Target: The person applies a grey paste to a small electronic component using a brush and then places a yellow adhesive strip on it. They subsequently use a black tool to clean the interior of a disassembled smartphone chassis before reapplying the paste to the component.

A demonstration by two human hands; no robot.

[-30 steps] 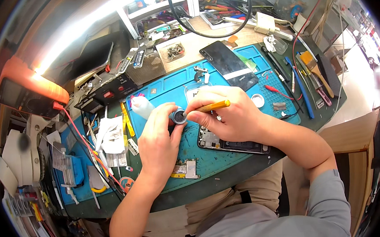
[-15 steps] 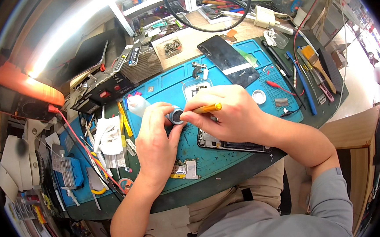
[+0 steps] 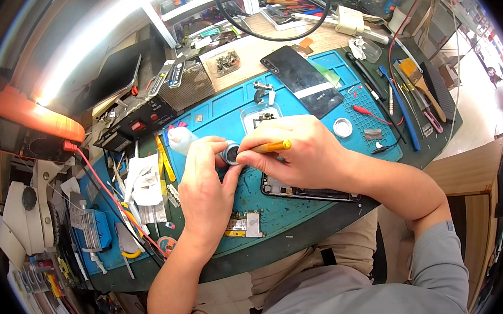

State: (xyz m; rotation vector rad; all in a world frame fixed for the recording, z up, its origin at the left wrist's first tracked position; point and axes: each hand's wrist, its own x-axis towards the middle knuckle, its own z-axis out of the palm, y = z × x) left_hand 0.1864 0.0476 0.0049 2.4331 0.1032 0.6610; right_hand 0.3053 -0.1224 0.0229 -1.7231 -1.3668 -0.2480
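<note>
Head view looks down on a cluttered bench covered by a blue silicone work mat. Left hand closes its fingers around a small round blue-rimmed jar, holding it tilted just above the mat near its middle. Right hand pinches a slim yellow-handled tool, whose tip meets the jar's dark opening. Beneath the right hand lies an opened black smartphone with its inner parts exposed; a small circuit board with a yellow strip lies just below the left wrist. Farther back, a black glass phone panel rests on the mat, and an orange multimeter stands at the left.
</note>
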